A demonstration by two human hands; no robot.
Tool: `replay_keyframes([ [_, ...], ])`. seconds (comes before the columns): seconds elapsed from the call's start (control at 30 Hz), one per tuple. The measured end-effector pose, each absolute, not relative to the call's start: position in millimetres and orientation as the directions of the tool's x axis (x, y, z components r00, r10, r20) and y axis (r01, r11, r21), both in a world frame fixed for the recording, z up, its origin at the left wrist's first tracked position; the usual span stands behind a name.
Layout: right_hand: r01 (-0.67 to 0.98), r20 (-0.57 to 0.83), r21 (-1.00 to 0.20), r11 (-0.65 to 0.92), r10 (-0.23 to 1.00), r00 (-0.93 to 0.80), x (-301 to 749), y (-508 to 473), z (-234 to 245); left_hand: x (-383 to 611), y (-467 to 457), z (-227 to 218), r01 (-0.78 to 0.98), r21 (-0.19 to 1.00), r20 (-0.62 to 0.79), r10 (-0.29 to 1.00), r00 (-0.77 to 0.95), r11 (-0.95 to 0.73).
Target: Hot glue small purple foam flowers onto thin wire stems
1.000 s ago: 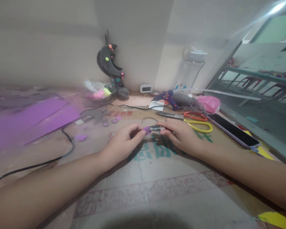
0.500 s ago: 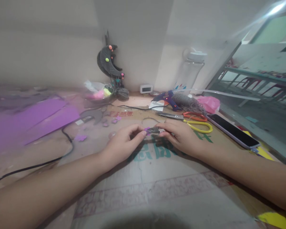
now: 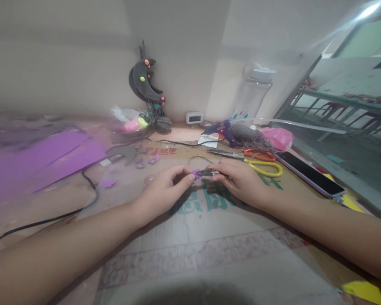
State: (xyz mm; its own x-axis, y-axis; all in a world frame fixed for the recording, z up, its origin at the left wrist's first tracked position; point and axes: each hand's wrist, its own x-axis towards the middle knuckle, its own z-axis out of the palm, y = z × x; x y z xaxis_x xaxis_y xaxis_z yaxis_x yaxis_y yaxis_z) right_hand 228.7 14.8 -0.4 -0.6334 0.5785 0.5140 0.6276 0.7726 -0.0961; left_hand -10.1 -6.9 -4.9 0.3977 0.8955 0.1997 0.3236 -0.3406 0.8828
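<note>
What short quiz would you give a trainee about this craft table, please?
1. True or false: the left hand pinches a small purple piece.
2. What does the right hand hold? A) a paintbrush B) a small metal tool C) a pencil
3. Fill the gap: the phone lies to the ____ of the scissors.
Key: 1 true; 2 B; 3 right.
</note>
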Motion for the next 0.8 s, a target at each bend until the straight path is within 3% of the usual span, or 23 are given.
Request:
replay_keyframes([
  [0.13,0.626,0.504,-0.107,0.773,0.585,-0.636,228.3,14.1,0.2,-9.1,-6.2,-4.6,0.311,0.894,0.185,0.897,0.401,-0.324],
  [0.4,0.635,0.543,-0.243,0.734,0.645,-0.538,228.8,13.9,1.8,-7.7,-5.9,-2.4,0.345,0.884,0.181,0.912,0.368,-0.315],
  [0.57,0.628,0.543,-0.195,0.753,0.616,-0.57,228.2,13.5,1.8,-7.9,-4.9,-2.5,0.359,0.891,0.16,0.932,0.325,-0.278],
  [0.7,0.624,0.521,-0.144,0.768,0.595,-0.612,226.9,12.8,1.3,-8.2,-5.0,-0.6,0.27,0.94,0.153,0.965,0.215,-0.209],
  [0.8,0.643,0.482,-0.154,0.75,0.625,-0.614,226.5,13.2,0.3,-9.2,-9.6,1.9,0.234,0.928,0.251,0.95,0.187,-0.291],
])
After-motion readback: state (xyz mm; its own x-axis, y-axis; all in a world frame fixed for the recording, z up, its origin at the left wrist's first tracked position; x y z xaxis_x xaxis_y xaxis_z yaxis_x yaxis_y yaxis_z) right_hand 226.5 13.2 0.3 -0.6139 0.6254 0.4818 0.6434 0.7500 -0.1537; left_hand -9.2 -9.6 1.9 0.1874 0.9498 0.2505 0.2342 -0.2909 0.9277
